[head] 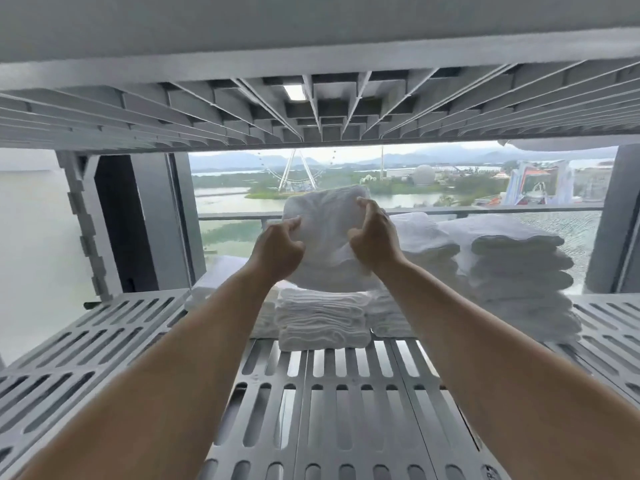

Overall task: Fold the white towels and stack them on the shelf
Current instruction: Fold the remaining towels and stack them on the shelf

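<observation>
A folded white towel [325, 226] is held up, tilted, above a short stack of folded white towels [323, 322] in the middle of the grey slotted shelf [346, 393]. My left hand [278, 249] grips the towel's left edge. My right hand [375, 239] grips its right side, thumb on the front. Both arms reach forward over the shelf. The towel's lower edge hangs just above the stack.
A taller stack of white towels [523, 289] stands at the right, another pile [426, 244] behind the held towel, and a low pile [214, 282] at the left. The upper shelf's ribbed underside [311, 112] hangs close overhead. A window lies behind.
</observation>
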{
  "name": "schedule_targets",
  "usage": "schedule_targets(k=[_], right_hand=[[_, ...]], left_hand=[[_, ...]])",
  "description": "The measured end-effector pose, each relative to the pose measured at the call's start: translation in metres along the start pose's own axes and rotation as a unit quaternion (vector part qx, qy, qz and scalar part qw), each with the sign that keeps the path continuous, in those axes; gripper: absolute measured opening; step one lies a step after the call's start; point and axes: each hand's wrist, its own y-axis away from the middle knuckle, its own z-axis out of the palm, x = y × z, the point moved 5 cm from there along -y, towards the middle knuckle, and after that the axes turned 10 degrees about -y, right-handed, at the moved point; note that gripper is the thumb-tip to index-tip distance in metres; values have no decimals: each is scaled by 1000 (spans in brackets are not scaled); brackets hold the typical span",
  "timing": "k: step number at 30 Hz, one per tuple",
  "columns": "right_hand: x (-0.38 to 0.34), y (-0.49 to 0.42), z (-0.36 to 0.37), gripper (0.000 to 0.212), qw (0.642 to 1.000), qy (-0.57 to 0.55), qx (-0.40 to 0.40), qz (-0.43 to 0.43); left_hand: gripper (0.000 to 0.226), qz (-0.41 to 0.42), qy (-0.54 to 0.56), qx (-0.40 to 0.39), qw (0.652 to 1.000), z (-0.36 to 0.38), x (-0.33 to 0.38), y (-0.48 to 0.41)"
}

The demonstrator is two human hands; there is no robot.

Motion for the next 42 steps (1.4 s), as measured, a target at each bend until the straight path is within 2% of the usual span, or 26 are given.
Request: schedule_targets(k=[2,5,8,12,14,16,19,21,25,30,33,36,42], right_hand=[[9,-5,7,62,997,57,-49,14],[28,6,24,49,967,201,-154,23],[35,20,37,41,949,265,-167,-37],[37,36,40,55,945,267,-143,-125],[44,44,42,68,949,241,-180,-99],[52,47,43,79,945,235,-214,-72],[56,46,45,89,933,250,-252,-60],[55,44,43,85,932,251,-254,-70],[52,38,37,67,954,197,-209,-91],[48,40,39,59,974,136,-147,-103],[50,48,47,51,959,210,-148,-118],[51,53,52,49,942,287,-127,-118],[39,53,44,41,942,316,-64,-93]], left_hand=[[48,-18,-2,-28,999,16,-8,-7],[40,-65,-30,-108,992,52,-29,-3],[42,-39,-69,-121,990,65,-37,3],[57,70,-156,-151,974,72,-29,4],[76,106,-172,-180,963,73,-29,9],[84,128,-185,-188,956,74,-34,10],[74,135,-182,-160,961,72,-36,10],[60,150,-169,-143,964,69,-34,7],[47,187,-144,-89,968,52,-29,3],[42,227,-168,25,959,34,-22,3],[41,213,-184,81,956,37,-22,11],[44,170,-159,86,969,53,-24,24],[40,141,-150,104,973,52,-33,29]])
